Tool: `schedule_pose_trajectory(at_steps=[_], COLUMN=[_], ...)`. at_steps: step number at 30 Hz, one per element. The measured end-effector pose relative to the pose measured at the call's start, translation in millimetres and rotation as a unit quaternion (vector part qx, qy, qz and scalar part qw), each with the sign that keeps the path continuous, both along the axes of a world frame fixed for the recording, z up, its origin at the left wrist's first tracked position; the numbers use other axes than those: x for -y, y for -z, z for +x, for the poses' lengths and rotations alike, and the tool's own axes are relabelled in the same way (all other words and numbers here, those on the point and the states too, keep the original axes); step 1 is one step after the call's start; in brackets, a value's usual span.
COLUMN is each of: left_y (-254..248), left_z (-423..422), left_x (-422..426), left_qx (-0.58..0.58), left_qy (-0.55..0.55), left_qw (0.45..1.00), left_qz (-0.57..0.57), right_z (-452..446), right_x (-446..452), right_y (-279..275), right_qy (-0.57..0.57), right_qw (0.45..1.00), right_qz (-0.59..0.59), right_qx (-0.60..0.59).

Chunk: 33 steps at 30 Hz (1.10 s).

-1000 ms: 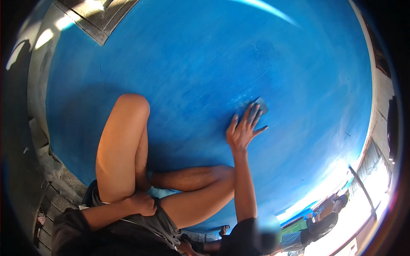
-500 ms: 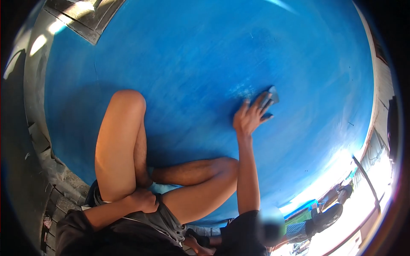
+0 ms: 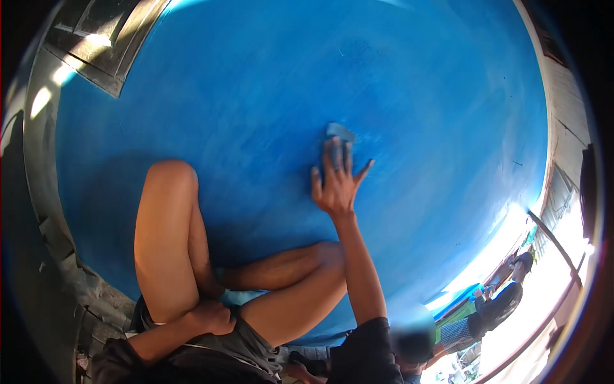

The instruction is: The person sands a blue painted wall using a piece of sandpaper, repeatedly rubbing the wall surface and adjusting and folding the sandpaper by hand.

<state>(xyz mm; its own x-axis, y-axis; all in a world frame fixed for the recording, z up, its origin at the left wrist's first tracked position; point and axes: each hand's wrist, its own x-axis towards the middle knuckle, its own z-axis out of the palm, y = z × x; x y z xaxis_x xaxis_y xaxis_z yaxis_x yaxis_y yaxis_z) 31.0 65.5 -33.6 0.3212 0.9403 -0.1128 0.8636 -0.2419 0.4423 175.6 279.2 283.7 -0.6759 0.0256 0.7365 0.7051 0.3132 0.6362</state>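
A large blue wall (image 3: 256, 102) fills most of the view. Against it my right hand (image 3: 336, 182) presses a small dark grey-blue pad (image 3: 340, 132) under its fingertips, with the thumb and little finger spread. Faint pale scuff marks show on the blue surface beside the pad. My left hand (image 3: 213, 317) rests closed in my lap, on the dark shorts (image 3: 246, 342); whatever its fingers may hold is hidden.
A wooden frame (image 3: 105, 48) is at the upper left. My bent legs lie between me and the wall. At the lower right are a person in dark clothes (image 3: 502, 307), another dark-haired head (image 3: 412, 345) and a slanting pole (image 3: 553, 243).
My right hand and the pad first moved right and up, then swept left across the blue wall. My left hand has stayed in my lap. The view has shifted a little.
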Motion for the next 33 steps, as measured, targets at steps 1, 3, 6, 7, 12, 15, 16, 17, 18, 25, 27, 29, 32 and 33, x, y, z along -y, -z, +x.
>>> schedule_pose_trajectory(at_steps=[1,3,6,7,12,15,16,17,18,25,27,29,32,33], left_y=[2.7,2.7,-4.0,-7.8,-3.7,3.6,1.8,1.6,3.8,-0.3,0.9,9.7,-4.3,-1.1], left_z=[0.6,1.5,0.6,-0.3,-2.6,1.5,-0.1,-0.7,-0.2,2.2,-1.2,-0.1,-1.2,2.6], left_x=[1.5,-0.1,3.7,4.2,2.2,5.5,3.5,2.0,1.7,7.3,3.5,-1.7,6.0,7.8], left_qx=[-0.006,0.006,0.017,0.022,0.009,0.027,0.029,0.029,0.021,0.042,0.034,0.007,0.029,0.031], left_qy=[0.003,0.007,0.008,0.008,0.003,0.01,0.009,0.003,0.002,-0.003,-0.009,0.012,-0.003,0.004], left_qw=[1.0,1.0,0.999,0.999,1.0,1.0,0.999,0.999,1.0,0.999,0.999,0.999,0.999,1.0], left_qz=[0.012,-0.008,-0.031,-0.03,0.011,0.01,0.017,0.024,0.023,0.019,0.032,0.029,0.012,0.005], right_z=[-1.0,-3.6,-6.0,-6.1,-4.1,-5.6,-6.0,-5.2,-4.4,-16.9,-15.5,-12.9,-13.8,-12.6], right_x=[-2.3,-5.1,7.6,14.5,1.9,-1.6,2.4,4.4,4.8,0.9,12.6,4.4,-3.7,-1.4], right_y=[-6.9,-12.1,7.1,9.3,-26.6,-2.8,7.1,7.3,4.9,-3.7,8.2,-5.8,-17.2,-7.0], right_qy=[-0.001,-0.069,-0.07,-0.035,-0.106,-0.08,-0.08,-0.087,-0.061,-0.113,-0.066,-0.044,-0.118,-0.11], right_qw=[1.0,0.978,0.991,0.998,0.94,0.979,0.988,0.987,0.992,0.968,0.995,0.998,0.953,0.954], right_qz=[-0.002,-0.029,-0.051,-0.057,-0.064,-0.037,-0.051,-0.045,-0.039,-0.023,-0.064,-0.027,-0.049,-0.053], right_qx=[-0.002,-0.194,-0.101,-0.003,-0.318,-0.184,-0.126,-0.125,-0.101,-0.221,-0.03,-0.021,-0.276,-0.275])
